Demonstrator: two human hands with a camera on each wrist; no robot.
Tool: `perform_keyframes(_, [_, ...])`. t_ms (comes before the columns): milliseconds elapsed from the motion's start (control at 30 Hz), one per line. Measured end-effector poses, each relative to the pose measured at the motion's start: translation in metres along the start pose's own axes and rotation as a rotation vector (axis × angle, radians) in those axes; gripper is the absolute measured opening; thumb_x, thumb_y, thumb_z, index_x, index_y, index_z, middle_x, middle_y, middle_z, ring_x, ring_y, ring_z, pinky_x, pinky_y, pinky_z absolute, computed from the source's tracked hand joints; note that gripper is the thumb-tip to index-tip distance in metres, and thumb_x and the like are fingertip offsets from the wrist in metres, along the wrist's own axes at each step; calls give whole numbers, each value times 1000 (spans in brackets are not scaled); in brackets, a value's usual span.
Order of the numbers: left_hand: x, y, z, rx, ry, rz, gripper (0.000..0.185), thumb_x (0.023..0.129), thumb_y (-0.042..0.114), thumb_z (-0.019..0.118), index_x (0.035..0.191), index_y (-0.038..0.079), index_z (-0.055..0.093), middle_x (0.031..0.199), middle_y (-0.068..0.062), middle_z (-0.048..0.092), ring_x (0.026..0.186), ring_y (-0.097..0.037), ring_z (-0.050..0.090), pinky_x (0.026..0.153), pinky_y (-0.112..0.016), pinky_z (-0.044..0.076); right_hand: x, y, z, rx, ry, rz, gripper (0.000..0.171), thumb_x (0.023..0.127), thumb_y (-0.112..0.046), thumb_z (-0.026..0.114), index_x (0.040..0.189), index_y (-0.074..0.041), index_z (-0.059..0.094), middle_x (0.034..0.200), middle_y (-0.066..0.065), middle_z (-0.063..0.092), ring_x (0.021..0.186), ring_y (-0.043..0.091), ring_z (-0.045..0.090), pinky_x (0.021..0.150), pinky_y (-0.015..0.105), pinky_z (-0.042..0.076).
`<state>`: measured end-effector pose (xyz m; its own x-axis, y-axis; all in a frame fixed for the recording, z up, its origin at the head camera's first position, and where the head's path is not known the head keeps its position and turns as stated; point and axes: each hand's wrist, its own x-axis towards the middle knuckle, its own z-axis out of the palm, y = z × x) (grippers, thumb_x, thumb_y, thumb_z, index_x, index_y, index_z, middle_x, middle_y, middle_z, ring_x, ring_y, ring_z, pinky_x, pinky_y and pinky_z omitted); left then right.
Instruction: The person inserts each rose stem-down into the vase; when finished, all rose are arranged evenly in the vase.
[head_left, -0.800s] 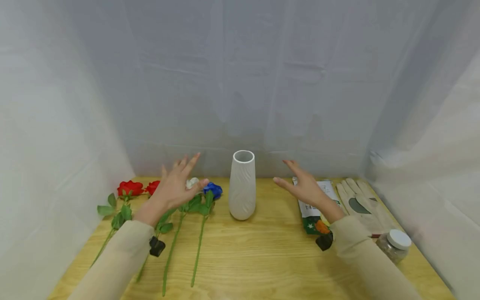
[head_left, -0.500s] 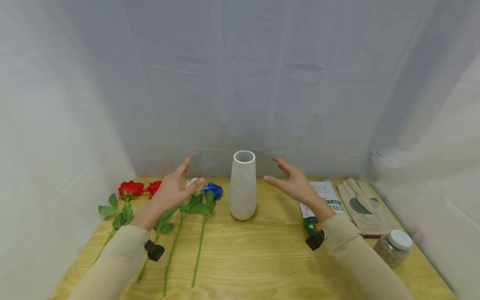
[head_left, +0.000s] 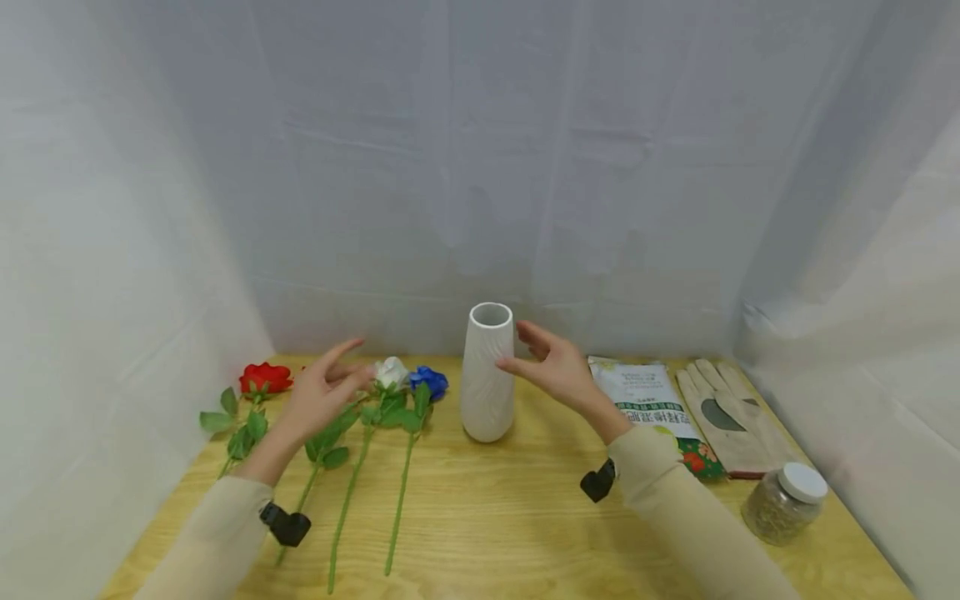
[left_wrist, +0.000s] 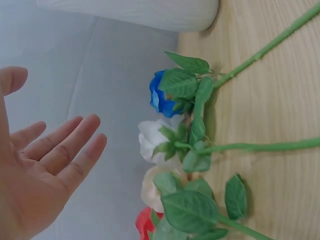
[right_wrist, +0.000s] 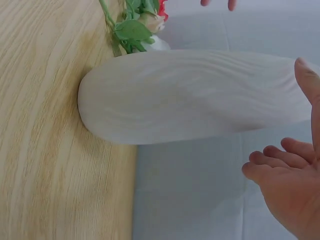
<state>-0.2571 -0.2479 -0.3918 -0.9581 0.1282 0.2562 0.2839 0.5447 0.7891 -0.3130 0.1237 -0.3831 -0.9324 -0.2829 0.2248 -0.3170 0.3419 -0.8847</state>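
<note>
A tall white ribbed vase stands upright at the back middle of the wooden table. My right hand is open just right of its upper part, thumb close to the wall of the vase, holding nothing. Left of the vase lie several artificial roses with green stems: a blue rose, a white rose, a pale rose and a red rose. My left hand hovers open above the roses, fingers spread.
Right of the vase lie a printed packet, a beige work glove and a white-lidded jar of granules. White cloth closes the back and both sides. Bare wood lies at the front.
My right hand has moved left off the packet up to the vase's side. The left hand has dropped lower and slightly left over the roses.
</note>
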Motion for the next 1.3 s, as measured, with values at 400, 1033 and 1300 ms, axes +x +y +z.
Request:
perform_keyframes(400, [-29, -26, -29, 80, 58, -35, 56, 110, 34, 58, 161, 16, 44, 135, -21, 70, 102, 14, 60, 84, -32, 55, 7, -2, 14, 45, 41, -40, 70, 86, -38, 89, 147, -18, 61, 137, 8, 70, 121, 30, 71, 101, 44, 60])
perform_keyframes(1033, [-80, -83, -76, 96, 95, -187, 62, 107, 27, 63, 157, -4, 41, 134, -29, 68, 86, 13, 66, 74, -22, 60, 9, -1, 15, 51, 13, -72, 67, 89, -33, 88, 147, -13, 60, 137, 11, 68, 123, 33, 69, 101, 46, 61])
perform_keyframes(1300, [-100, -113, -90, 71, 141, -245, 60, 101, 21, 73, 152, 0, 50, 98, 42, 60, 87, 17, 62, 72, -16, 58, 10, 0, 15, 68, 18, -67, 66, 88, -30, 88, 145, -12, 61, 137, 13, 68, 124, 36, 69, 101, 47, 60])
